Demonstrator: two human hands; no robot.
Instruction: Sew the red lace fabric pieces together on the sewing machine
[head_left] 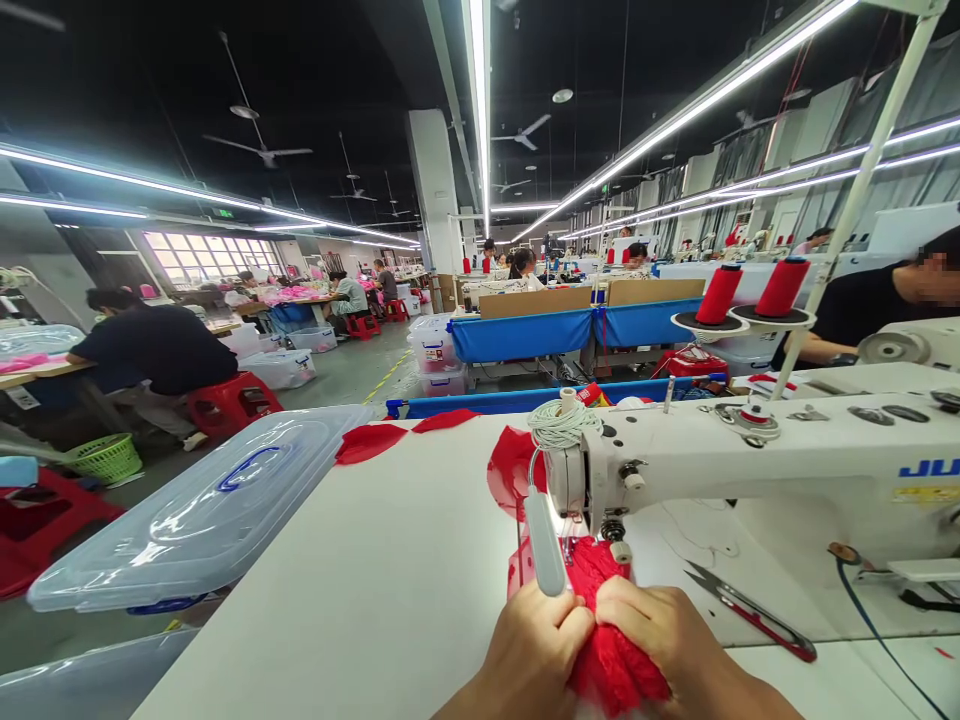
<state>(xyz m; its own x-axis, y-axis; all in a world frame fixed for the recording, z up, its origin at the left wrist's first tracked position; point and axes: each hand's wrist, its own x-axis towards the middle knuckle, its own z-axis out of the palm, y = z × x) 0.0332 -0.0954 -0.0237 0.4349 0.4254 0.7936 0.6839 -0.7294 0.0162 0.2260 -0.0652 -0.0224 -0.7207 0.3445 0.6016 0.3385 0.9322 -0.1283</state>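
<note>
Red gathered fabric (616, 668) lies under the needle area of a white sewing machine (705, 455) and bunches toward me. My left hand (541, 632) grips its left side with the fingers closed. On the other side my right hand (654, 622) is closed on the same fabric, the two hands almost touching. A grey lamp head (546, 545) on a thin neck hangs just above my left hand and covers part of the fabric. Behind the needle, a sheer red piece (511, 470) trails onto the white table (360, 580).
Thread snips (754, 612) with a red handle lie right of my right hand. Two red thread cones (720, 294) stand beyond the machine. At the left is a clear plastic box lid (217, 500). Red fabric pieces (371, 442) rest at the far table edge. Co-workers sit on both sides.
</note>
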